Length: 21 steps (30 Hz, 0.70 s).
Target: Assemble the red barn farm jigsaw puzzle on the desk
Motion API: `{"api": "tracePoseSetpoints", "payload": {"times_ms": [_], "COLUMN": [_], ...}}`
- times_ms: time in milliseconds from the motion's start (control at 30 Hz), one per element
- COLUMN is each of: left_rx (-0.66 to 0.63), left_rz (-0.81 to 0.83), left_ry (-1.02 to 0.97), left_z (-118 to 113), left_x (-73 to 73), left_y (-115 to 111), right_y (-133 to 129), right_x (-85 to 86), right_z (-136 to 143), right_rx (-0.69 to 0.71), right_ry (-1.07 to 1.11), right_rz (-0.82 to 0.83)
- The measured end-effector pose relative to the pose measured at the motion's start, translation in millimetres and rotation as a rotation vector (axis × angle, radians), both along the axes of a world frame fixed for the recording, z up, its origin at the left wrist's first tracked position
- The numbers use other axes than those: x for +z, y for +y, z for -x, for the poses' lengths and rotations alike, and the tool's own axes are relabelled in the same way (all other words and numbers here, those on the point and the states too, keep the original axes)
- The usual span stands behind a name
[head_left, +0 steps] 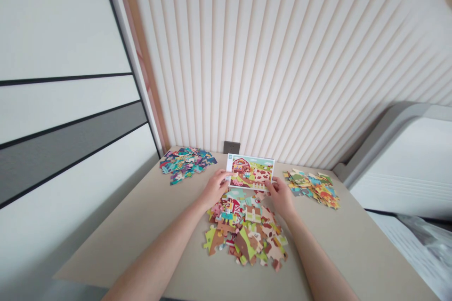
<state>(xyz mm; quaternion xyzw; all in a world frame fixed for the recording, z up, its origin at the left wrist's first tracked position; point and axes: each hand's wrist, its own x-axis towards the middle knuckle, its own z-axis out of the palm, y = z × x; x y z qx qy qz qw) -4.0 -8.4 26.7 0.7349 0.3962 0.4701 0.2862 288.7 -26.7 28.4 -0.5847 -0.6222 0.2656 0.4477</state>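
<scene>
Beige desk (141, 216) across the bottom of the frame. Just beyond, at lower centre, a loose heap of jigsaw pieces (245, 230), overlapping and flanked by both forearms (176, 240); easily scattered, probably, by an inward sweep of either. Farther up, near centre, a farm picture card (252, 172), tilted up at the far side of the heap: gripped at the left edge by the fingers of the left hand (213, 190), with the index across the front, and pinched at the lower right corner by the right hand (281, 197). Likely to bend if pulled unevenly, or to drop onto the heap if let go. Right of centre, a yellow-orange pile (313, 188), near the right hand; apt to get mixed in after a careless outward brush. Left of centre, a purple-teal pile (189, 163), exposed to the same risk from the left. Behind, a dark socket (232, 147) on a ribbed wall (226, 56).
</scene>
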Motion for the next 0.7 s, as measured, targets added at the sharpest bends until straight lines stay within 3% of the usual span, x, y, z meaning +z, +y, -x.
{"api": "tracePoseSetpoints", "payload": {"times_ms": [133, 300, 533, 700], "left_rx": [0.061, 0.171, 0.294, 0.274], "left_rz": [-0.023, -0.038, 0.006, 0.071], "left_ry": [0.01, -0.001, -0.013, 0.007], "left_z": [1.0, 3.6, 11.7, 6.8], "left_x": [-2.1, -6.6, -24.9, -26.7], "left_y": [4.3, 10.9, 21.1, 45.8], "right_y": [6.6, 11.2, 7.9, 4.4], "right_x": [-5.5, -12.9, -15.6, -12.7], "right_z": [-11.1, -19.0, -16.9, -15.3], "right_rx": [-0.048, -0.045, -0.024, -0.023], "right_ry": [-0.364, -0.623, -0.683, -0.675], "right_rz": [-0.083, -0.082, 0.001, -0.009]}}
